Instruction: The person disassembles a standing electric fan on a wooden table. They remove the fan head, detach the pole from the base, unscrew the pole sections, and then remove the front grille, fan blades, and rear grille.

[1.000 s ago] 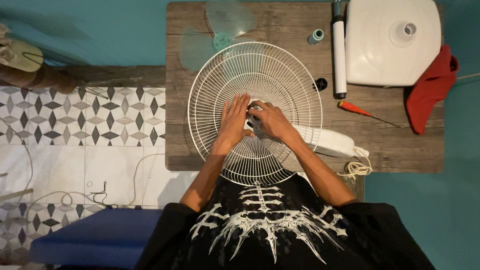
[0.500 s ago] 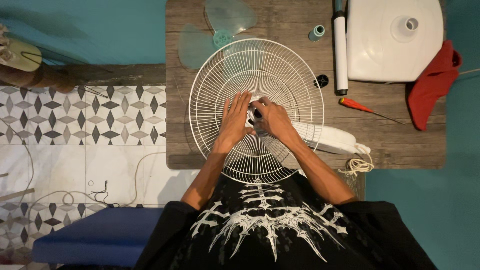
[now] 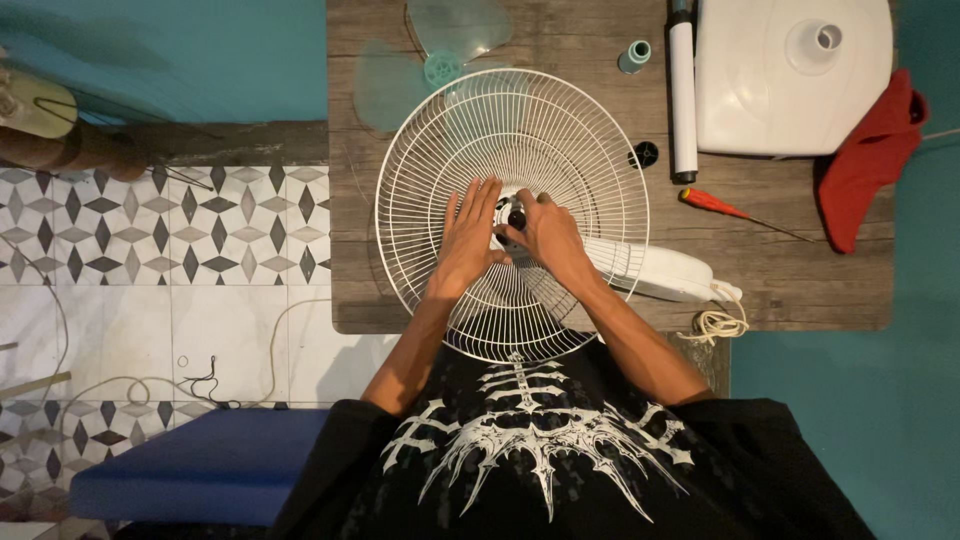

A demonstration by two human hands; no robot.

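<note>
The white wire fan guard (image 3: 512, 210) lies flat on the wooden bench (image 3: 800, 290), over the white motor housing (image 3: 665, 272). The left hand (image 3: 466, 240) rests flat and spread on the wires, holding nothing. The right hand (image 3: 545, 235) pinches a small dark nut (image 3: 516, 216) at the guard's centre. If the left hand eases off, the guard could turn with the nut; a slip could drop the nut through the wires. The screwdriver (image 3: 725, 211) lies well apart.
</note>
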